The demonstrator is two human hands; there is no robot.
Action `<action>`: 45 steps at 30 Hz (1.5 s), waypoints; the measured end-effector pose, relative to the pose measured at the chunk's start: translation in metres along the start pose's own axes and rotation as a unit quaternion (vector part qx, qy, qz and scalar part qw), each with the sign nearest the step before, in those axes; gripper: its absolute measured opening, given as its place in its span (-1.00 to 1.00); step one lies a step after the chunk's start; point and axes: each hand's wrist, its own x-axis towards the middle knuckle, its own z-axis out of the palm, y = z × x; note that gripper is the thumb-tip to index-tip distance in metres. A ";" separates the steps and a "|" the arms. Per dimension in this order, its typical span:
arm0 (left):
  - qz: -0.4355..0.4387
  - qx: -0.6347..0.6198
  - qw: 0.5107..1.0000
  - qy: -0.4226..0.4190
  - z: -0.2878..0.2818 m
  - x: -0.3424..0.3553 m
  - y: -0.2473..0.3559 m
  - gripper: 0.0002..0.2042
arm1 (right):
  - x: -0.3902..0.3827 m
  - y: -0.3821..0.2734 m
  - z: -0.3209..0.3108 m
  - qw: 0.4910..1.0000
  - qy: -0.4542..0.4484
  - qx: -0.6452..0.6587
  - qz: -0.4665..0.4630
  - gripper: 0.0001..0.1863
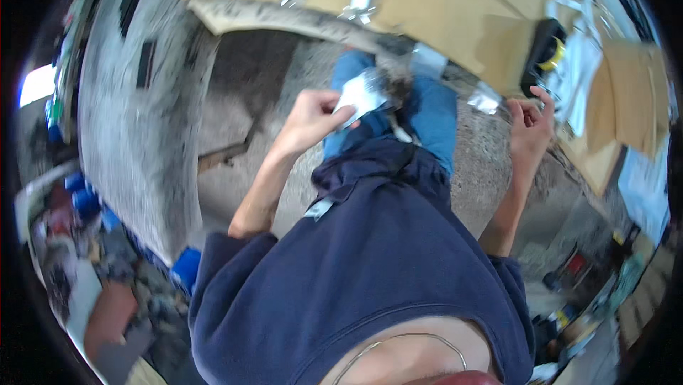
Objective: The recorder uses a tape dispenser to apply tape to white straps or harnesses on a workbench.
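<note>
While the left hand (311, 120) pinches a whitish packet (363, 95) between thumb and fingers near twelve o'clock, the right hand (530, 123) sits between two and three, fingers curled beside the tan tabletop (441, 11); whether it grips anything cannot be told. A shiny scrap (485, 99) shows nearby, at two o'clock.

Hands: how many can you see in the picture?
2. The left hand pinches a pale packet over the blue trousers; the right hand is by the edge of the tan board, near a shiny packet.
</note>
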 end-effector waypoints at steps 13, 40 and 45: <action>0.067 -0.030 0.997 0.010 0.012 -0.010 0.013 -0.80 | -0.023 -0.104 0.107 0.923 -0.357 0.129 -0.063 -0.90; 0.128 0.088 0.988 -0.021 0.008 -0.008 0.030 -0.79 | -0.008 -0.111 0.099 0.894 -0.254 -0.047 -0.367 -0.63; 0.189 0.142 0.968 -0.085 0.001 0.005 0.050 -0.74 | 0.053 -0.130 0.096 0.789 -0.504 -0.019 -0.351 -0.67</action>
